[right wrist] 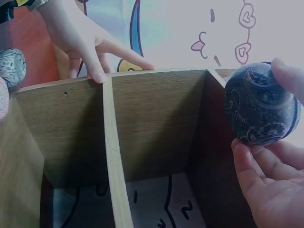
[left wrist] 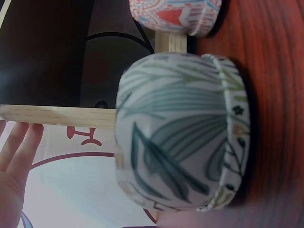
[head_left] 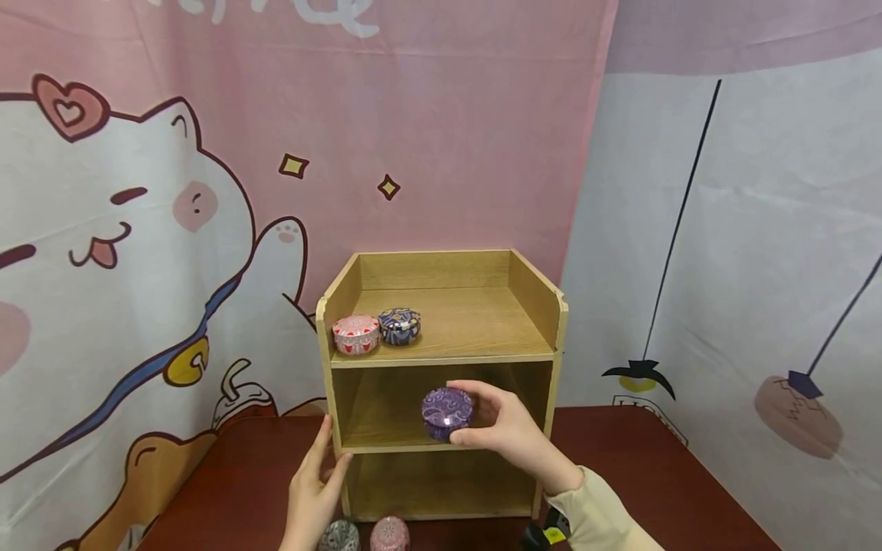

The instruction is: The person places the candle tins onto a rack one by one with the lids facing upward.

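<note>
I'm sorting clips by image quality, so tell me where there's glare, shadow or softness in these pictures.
Head view: fairly even light, a small bright glint on the purple tin; left wrist: the leaf-patterned tin looms close and looks slightly soft; right wrist: dark shadows inside the wooden shelf, pale, washed-out backdrop.

The head camera is facing forward and down at the shelf (head_left: 475,321), lower centre. Both wrist views are lying sideways: the left is crowding a leaf-patterned tin (left wrist: 178,137); the right is peering into the shelf, sharing the left hand (right wrist: 78,40), at its upper left, with the head view.
</note>
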The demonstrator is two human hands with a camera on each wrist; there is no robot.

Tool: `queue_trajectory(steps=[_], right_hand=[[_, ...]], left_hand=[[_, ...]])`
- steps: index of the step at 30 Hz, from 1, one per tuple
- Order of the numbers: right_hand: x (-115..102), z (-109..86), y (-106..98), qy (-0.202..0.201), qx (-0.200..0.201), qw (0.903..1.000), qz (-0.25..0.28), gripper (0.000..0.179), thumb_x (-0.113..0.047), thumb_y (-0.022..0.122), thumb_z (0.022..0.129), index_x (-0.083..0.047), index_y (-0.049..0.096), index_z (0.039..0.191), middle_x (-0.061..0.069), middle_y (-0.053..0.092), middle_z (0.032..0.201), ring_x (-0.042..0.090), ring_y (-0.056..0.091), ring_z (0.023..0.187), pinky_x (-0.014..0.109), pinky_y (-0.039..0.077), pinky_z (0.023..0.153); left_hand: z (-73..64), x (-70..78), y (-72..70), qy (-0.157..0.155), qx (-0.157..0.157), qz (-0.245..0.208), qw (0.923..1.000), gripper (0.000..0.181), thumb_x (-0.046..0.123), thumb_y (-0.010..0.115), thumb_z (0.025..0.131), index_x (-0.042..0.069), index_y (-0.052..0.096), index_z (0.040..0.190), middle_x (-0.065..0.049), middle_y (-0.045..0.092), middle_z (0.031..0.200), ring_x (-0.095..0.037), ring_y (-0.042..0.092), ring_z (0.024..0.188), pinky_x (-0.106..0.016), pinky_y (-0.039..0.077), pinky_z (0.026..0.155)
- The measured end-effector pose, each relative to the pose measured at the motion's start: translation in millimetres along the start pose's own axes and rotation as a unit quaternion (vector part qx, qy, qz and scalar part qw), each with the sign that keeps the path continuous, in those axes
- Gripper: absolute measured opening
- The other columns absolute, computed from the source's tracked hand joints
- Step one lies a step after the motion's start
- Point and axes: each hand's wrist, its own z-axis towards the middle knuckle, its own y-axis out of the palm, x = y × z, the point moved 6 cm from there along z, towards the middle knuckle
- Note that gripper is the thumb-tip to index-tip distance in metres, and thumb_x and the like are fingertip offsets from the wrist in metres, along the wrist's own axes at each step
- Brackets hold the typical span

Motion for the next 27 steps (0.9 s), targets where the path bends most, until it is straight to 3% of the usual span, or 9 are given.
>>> queue_trajectory(steps=[27], right_hand=[[-34.7,9.4,-10.2,-0.019,-0.016,0.9974,-0.067,0.064,-0.013,0.078,0.083,0.0,0.05,0.139,0.018,0.057,0.13,0.026,0.059,0.113,0.029,0.053,0.091]], left_hand=[[0.1,1.8,0.5,-0.01,-0.016,0.008,0.9998,0.079,0.0,0.073,0.085,0.024,0.038,0.151,-0.012,0.054,0.137,-0.02,0.061,0.102,-0.015,0.055,0.064]])
